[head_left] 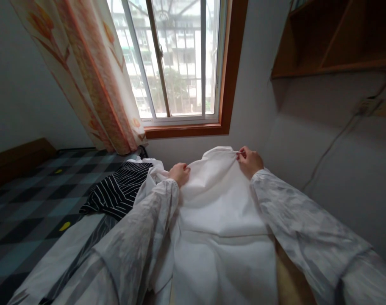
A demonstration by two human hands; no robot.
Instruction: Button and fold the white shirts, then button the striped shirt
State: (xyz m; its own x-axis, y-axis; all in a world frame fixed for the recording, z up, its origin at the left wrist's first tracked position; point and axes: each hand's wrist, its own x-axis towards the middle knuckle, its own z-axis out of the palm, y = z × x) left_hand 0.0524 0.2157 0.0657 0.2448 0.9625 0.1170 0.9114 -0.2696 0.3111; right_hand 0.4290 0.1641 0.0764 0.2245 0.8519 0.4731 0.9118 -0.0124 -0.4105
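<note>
A white garment is held up in front of me, hanging down over my lap. My left hand pinches its upper left edge with closed fingers. My right hand grips the upper right edge, near what looks like the collar. Both arms wear thin, crinkled light grey sleeves. The cloth is stretched between the two hands and creased across the middle.
A black garment with white stripes lies crumpled to the left on a bed with a grey and blue checked sheet. Behind are a barred window, a patterned orange curtain, a wooden shelf and a wall cable.
</note>
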